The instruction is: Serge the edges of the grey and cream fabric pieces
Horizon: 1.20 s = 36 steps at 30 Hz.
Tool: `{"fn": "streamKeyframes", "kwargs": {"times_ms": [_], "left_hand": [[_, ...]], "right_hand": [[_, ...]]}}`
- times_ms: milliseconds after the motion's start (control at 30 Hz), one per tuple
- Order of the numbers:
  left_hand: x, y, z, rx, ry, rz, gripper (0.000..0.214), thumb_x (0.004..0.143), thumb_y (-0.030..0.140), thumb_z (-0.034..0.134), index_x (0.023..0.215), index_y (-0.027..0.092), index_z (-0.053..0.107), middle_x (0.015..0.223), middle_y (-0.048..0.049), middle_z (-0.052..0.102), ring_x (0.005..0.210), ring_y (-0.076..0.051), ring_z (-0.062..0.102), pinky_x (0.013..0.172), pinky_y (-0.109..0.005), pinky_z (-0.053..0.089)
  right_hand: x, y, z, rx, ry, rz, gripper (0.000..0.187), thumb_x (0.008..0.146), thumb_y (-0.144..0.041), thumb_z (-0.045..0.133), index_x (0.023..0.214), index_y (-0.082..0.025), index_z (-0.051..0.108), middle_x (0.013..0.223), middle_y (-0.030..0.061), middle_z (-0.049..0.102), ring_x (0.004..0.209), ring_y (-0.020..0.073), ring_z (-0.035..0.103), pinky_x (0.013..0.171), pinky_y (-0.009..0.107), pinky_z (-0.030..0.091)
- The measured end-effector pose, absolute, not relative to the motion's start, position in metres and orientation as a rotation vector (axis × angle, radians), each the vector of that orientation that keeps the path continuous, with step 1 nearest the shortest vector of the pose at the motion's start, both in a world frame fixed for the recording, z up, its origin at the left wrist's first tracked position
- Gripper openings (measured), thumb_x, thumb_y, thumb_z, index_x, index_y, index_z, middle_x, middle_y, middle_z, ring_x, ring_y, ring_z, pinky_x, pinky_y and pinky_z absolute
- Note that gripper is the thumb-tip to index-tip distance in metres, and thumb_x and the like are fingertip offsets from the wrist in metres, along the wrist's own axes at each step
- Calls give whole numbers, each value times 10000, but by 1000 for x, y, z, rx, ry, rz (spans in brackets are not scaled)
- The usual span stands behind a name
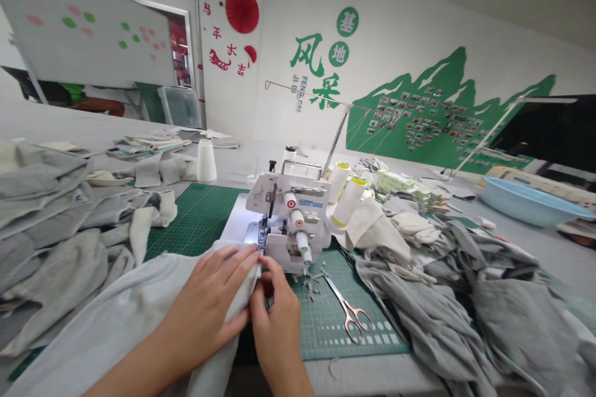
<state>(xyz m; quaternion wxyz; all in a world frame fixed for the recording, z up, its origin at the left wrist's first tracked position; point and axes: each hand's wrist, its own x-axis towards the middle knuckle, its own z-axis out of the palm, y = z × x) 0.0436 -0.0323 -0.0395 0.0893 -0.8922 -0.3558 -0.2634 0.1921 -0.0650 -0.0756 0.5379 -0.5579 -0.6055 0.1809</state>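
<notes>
A white overlock sewing machine stands on a green cutting mat. A light grey fabric piece lies in front of it, its edge reaching the presser foot. My left hand lies flat on this fabric, fingers stretched toward the needle. My right hand is beside it, fingers pinched on the fabric's edge just before the foot. Thread cones stand on the machine's right side.
Rose-gold scissors lie on the mat right of my hands, among thread scraps. Piles of grey cloth fill the left, and another grey cloth heap the right. A blue basin sits far right; a white cone behind.
</notes>
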Motion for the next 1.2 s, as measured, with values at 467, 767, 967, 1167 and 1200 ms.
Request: {"fn": "streamKeyframes", "kwargs": {"times_ms": [467, 767, 967, 1167, 1200], "left_hand": [[49, -27, -33, -2656, -1121, -767, 639, 727, 210, 636, 1350, 196, 495, 1403, -96, 567, 1245, -311, 480, 996, -443, 385], [44, -26, -33, -2698, -1038, -794, 661, 749, 224, 665, 1377, 215, 460, 1435, -75, 537, 1255, -306, 458, 1020, -433, 360], [43, -26, -34, -2688, -1035, -805, 667, 749, 237, 665, 1384, 205, 464, 1388, -83, 567, 1227, -308, 474, 1009, -436, 369], [45, -25, -33, -2679, -1028, -800, 614, 766, 229, 643, 1362, 214, 495, 1383, -77, 575, 1223, -300, 486, 1005, -430, 383], [45, -25, -33, -2677, -1032, -802, 618, 763, 228, 642, 1363, 216, 498, 1385, -76, 575, 1224, -299, 489, 1004, -428, 389]], "right_hand": [[196, -56, -81, -1481, -1547, 176, 493, 873, -99, 436, 1306, -251, 613, 1147, 23, 760, 888, 209, 756, 772, 286, 573], [197, -55, -88, -1379, -1550, 171, 506, 890, -78, 415, 1340, -221, 597, 1237, 37, 727, 981, 193, 745, 873, 290, 571], [200, -58, -91, -1259, -1554, 188, 497, 899, -74, 439, 1349, -211, 600, 1208, 56, 737, 1011, 178, 728, 935, 284, 551], [200, -60, -92, -1195, -1560, 177, 515, 881, -58, 444, 1346, -219, 596, 1236, 51, 725, 1050, 170, 716, 933, 268, 551], [199, -61, -92, -1189, -1560, 179, 521, 876, -54, 445, 1346, -222, 595, 1240, 47, 724, 1055, 168, 715, 933, 265, 551]]}}
